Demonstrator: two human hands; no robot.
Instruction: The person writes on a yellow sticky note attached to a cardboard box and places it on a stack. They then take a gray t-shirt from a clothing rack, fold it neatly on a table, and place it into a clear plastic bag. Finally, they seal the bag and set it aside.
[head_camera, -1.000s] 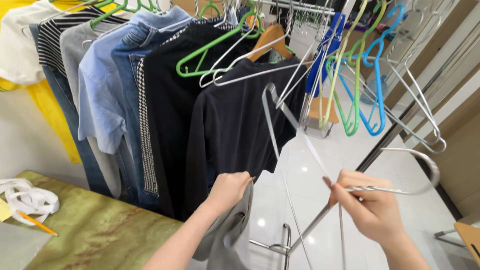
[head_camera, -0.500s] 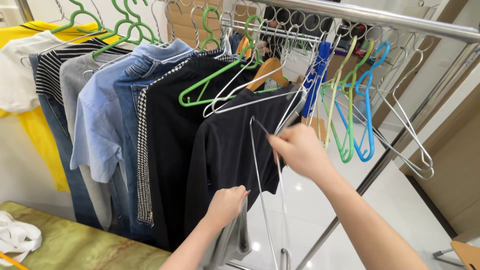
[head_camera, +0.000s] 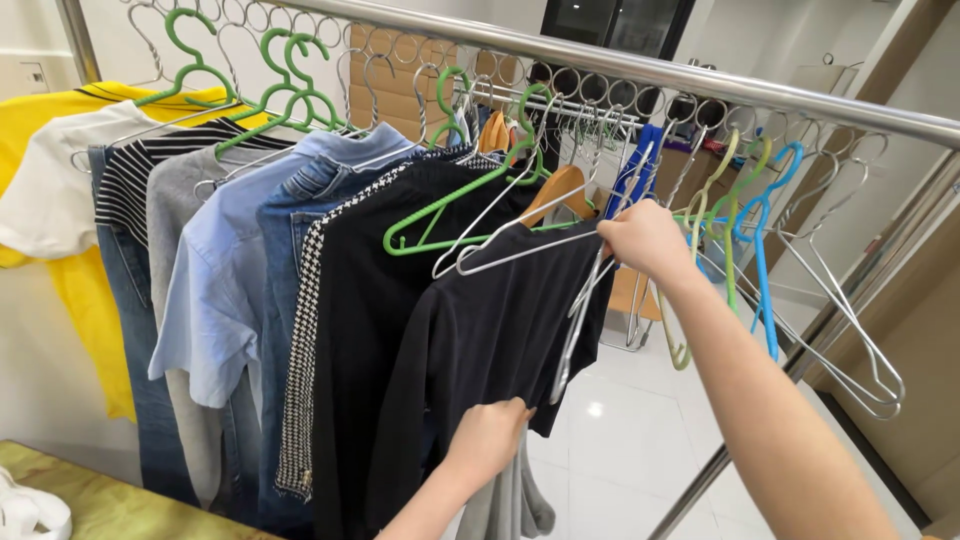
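Observation:
My right hand (head_camera: 648, 240) is raised to the clothes rail (head_camera: 640, 70) and grips a bare silver wire hanger (head_camera: 575, 320) near its hook, among the other hangers. My left hand (head_camera: 488, 438) is lower, closed on a grey garment (head_camera: 510, 500) that hangs down below it, right in front of the hem of a black long-sleeved top (head_camera: 480, 330). That top hangs on the rail beside a black garment with a houndstooth edge (head_camera: 300, 360).
More clothes hang to the left: a light blue shirt (head_camera: 215, 300), jeans (head_camera: 130, 300), a grey top, a striped top, a white and a yellow shirt (head_camera: 75, 280). Several bare blue, green and wire hangers (head_camera: 770, 260) hang at the right. A green patterned surface (head_camera: 120, 505) lies bottom left.
My right hand has lifted the wire hanger from waist height up to the rail. My left hand has stayed on the grey garment. The view has tilted upward.

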